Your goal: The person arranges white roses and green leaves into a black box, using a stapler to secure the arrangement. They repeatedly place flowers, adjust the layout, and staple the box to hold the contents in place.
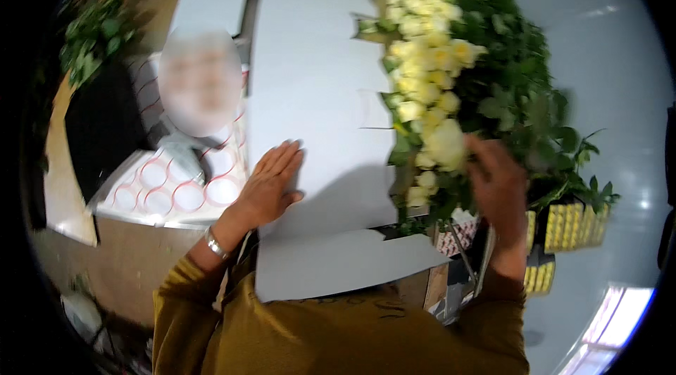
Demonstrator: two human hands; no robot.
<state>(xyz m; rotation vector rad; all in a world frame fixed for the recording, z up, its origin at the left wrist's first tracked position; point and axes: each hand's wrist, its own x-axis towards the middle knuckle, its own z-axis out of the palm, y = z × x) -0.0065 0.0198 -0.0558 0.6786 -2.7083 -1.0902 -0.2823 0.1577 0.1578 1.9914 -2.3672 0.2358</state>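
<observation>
My left hand point(277, 182) rests palm down near the left edge of a large white cardboard sheet point(317, 84), its thumb apart and nothing in its grasp. At the right, my right hand point(499, 179) has its fingers at the side of a large pale rose point(446, 145), which stands out nearer to me than the others. Motion blur and leaves hide its stem and part of the grip. Beyond it runs a long row of cream-yellow roses point(422, 63) with heads facing the sheet's notched right edge. Their leafy green stems point(507, 58) spread to the right.
Left of the sheet lies white paper with a red circle pattern point(187, 198), partly covered by a blurred oval. A smaller white sheet point(214, 2), a black panel point(105, 113) and foliage point(100, 37) are farther left. A grey cardboard flap point(338, 264) reaches my waist. Yellow-patterned blocks point(575, 227) sit at right.
</observation>
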